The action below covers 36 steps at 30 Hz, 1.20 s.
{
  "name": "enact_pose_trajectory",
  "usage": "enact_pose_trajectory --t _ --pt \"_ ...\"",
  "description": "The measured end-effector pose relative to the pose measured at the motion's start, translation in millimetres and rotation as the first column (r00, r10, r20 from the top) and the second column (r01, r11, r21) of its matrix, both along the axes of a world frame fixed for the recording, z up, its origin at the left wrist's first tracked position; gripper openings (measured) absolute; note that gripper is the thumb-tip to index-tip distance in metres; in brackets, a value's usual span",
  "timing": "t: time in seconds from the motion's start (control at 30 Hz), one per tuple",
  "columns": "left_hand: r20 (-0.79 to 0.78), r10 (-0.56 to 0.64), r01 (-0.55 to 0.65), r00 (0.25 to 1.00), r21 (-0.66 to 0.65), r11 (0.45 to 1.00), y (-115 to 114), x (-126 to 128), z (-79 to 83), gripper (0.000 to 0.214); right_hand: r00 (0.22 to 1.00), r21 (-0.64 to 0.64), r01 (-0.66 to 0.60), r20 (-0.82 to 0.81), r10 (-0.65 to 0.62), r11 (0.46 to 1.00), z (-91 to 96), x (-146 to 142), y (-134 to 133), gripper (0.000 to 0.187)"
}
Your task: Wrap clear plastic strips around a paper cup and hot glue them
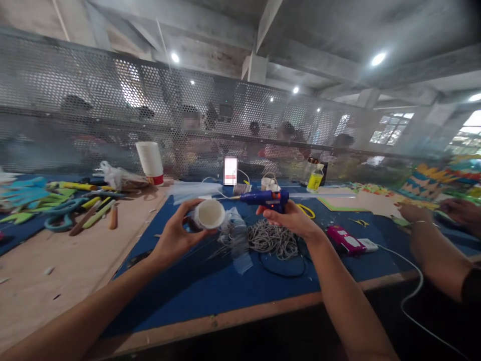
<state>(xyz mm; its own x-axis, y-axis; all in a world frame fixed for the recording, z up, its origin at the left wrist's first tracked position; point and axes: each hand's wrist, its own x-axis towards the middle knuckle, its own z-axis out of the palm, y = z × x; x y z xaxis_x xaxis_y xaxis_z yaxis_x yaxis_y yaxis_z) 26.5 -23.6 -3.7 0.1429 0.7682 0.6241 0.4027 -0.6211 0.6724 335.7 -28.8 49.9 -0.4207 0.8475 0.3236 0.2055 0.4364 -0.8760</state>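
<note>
My left hand is closed around a small white cup, tipped so its open mouth faces me. My right hand grips a blue glue gun with an orange trigger, its nozzle pointing left toward the cup with a gap between them. Both hands hover above a blue mat. Under them lie a tangle of grey cord and a crumpled clear plastic wrap.
Another person's hands work at the right beside colourful paper pieces. A pink device with a white cable, yellow scissors, a yellow bottle, a white paper cup and teal scissors lie around. A mesh screen backs the table.
</note>
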Motion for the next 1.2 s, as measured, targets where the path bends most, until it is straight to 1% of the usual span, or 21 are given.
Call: enact_pose_trajectory --t 0.13,0.3,0.4,0.57,0.73,0.87,1.0,1.2 --pt "-0.030 -0.042 0.042 0.999 -0.009 0.999 -1 0 1.1 0.067 0.994 -0.022 -0.063 0.093 0.065 0.998 1.8 -5 -12 0.027" --pt "-0.034 -0.125 0.122 0.992 -0.064 0.990 -3 1 1.4 0.069 0.982 -0.043 -0.116 0.146 0.121 0.992 -2.4 -7 -12 0.029" --pt "-0.058 -0.155 0.150 0.986 -0.072 0.986 -3 -1 2.0 0.070 0.972 -0.013 -0.132 0.193 0.132 0.991 -3.4 -7 -10 0.031" --pt "-0.092 -0.188 0.180 0.978 -0.085 0.980 -2 -3 4.7 0.071 0.937 0.060 -0.141 0.330 0.114 0.988 -2.4 -7 -9 0.032" --pt "-0.104 -0.233 0.221 0.967 -0.114 0.969 -1 -3 4.8 0.070 0.914 0.110 -0.150 0.395 0.095 0.983 -0.4 -8 -10 0.035" --pt "-0.136 -0.230 0.213 0.964 -0.128 0.969 0 -4 3.5 0.070 0.909 0.120 -0.154 0.408 0.092 0.981 2.4 -9 -12 0.037" --pt "-0.181 -0.208 0.187 0.961 -0.125 0.974 -1 -3 4.8 0.070 0.904 0.094 -0.171 0.411 0.118 0.981 4.1 -11 -13 0.040" --pt "-0.249 -0.187 0.178 0.950 -0.060 0.982 0 -3 5.6 0.064 0.897 0.094 -0.164 0.428 0.109 0.982 4.0 -12 -13 0.039"
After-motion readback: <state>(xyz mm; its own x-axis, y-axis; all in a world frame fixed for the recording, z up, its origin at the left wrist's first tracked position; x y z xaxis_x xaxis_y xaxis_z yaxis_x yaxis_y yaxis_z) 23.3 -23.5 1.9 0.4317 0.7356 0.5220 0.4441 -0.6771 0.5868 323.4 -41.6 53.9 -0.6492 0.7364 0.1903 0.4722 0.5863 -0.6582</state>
